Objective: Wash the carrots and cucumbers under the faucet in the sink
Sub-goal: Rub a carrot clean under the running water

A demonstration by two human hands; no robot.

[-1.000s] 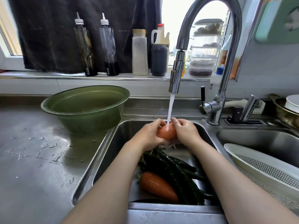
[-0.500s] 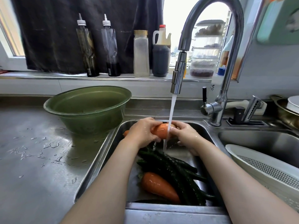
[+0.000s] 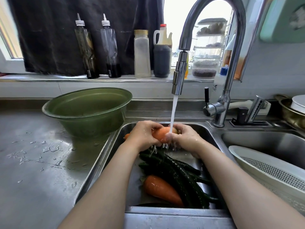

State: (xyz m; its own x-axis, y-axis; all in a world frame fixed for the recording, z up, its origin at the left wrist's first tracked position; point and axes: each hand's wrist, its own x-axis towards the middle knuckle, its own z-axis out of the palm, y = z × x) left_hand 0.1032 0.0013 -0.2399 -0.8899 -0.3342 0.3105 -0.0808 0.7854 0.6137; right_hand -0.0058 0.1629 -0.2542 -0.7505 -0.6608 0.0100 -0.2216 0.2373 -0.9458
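— At the far left of the kitchen, what does the frame show?
— A steel counter (image 3: 33,162) dotted with water drops. A green basin (image 3: 85,113) stands upright on it, just beside the sink (image 3: 105,162). Behind the basin, bottles (image 3: 85,47) line the windowsill (image 3: 49,79).

— And the person's left hand?
— The left hand (image 3: 143,136) curls over a carrot (image 3: 160,133) and grips its left part. The carrot's narrow tip pokes out to the left of that hand. The carrot is held roughly level above the far end of the sink.

— Where does the water land?
— A stream (image 3: 173,113) drops straight from the faucet (image 3: 179,76) onto the carrot's right half, between the two hands, and splashes off underneath.

— The right hand?
— The right hand (image 3: 184,138) is closed round the carrot's thick end, its fingers wrapped over the top.

— What lies below the hands?
— Dark cucumbers (image 3: 178,171) are heaped on the sink floor, running toward the near right corner. A second carrot (image 3: 160,190) lies against their left side, its tip pointing at the near edge.

— Farther right?
— A white colander (image 3: 264,169) sits tilted in the neighbouring sink bowl. A metal pan (image 3: 290,113) stands at the frame's right edge.
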